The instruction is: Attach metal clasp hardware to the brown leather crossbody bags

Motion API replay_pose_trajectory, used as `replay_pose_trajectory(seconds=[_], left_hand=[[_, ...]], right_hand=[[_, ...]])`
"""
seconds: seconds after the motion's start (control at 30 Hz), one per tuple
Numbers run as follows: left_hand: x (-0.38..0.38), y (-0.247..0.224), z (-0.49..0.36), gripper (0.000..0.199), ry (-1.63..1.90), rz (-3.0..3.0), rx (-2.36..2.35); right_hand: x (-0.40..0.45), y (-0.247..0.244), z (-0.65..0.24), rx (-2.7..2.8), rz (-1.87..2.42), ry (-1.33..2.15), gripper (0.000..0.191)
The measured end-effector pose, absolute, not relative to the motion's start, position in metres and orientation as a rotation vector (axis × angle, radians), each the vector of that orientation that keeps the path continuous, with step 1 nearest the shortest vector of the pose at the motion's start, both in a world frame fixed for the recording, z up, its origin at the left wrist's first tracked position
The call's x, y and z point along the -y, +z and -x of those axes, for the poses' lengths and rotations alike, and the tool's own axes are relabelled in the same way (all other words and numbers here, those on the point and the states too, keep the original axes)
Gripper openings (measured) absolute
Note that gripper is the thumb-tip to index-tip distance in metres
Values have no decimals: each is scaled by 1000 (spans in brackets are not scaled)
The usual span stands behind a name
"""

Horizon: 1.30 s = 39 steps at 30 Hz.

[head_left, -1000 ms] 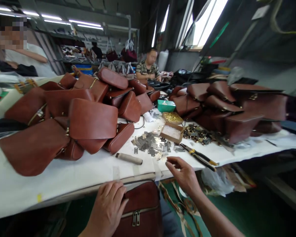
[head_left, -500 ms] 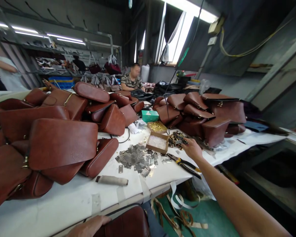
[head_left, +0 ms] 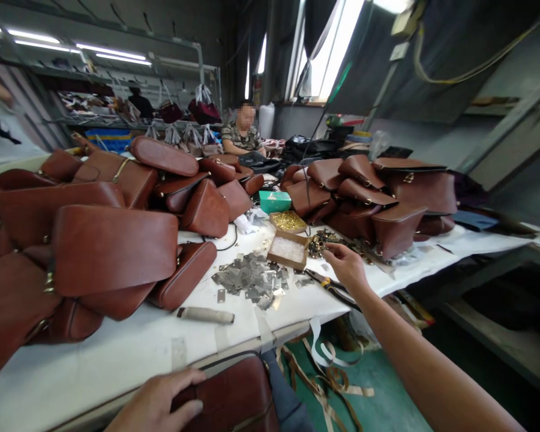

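Observation:
A brown leather handbag (head_left: 236, 396) lies at the near edge, partly cut off by the bottom of the view. My left hand (head_left: 162, 399) grips its left end, thumb and fingers apart around the leather. Over the table, my right hand (head_left: 347, 267) has its thumb and fingertips pinched at the near side of a heap of small dark and brass-coloured metal fittings (head_left: 320, 242). What sits between those fingertips is too small to make out. Yellow-and-black pliers (head_left: 330, 287) lie just below this hand, partly hidden by it.
Loose metal plates (head_left: 252, 279) lie mid-table beside a cardboard box with clear pieces (head_left: 288, 248) and a tray of gold-coloured bits (head_left: 288, 221). Brown bags are piled left (head_left: 117, 249) and right (head_left: 398, 231). A wrapped tool (head_left: 206, 315) lies in front. Another person (head_left: 243, 132) sits beyond.
My right hand has drawn slightly back and left, its fingertips now pinched at the heap's near side. My left hand has come further into view on the handbag. The camera view has tilted slightly.

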<state>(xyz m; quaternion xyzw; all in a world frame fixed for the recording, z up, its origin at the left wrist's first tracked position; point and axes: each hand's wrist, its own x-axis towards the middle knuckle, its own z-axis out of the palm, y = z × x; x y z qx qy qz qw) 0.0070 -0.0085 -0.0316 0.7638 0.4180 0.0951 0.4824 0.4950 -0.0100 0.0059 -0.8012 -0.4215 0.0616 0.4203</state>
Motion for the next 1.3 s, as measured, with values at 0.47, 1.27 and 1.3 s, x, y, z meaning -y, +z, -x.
replay_pose_trajectory(seconds=[0.47, 1.27, 1.3], left_hand=[[36, -6, -1, 31, 579, -1910, -1051], [12, -30, 29, 24, 624, -1465, -605], [12, -29, 29, 25, 618, -1459, -616]], right_hand=[[101, -44, -207, 910, 1302, 1049, 38], [110, -39, -173, 1251, 1205, 1039, 14], [111, -40, -171, 1153, 1200, 1134, 15]])
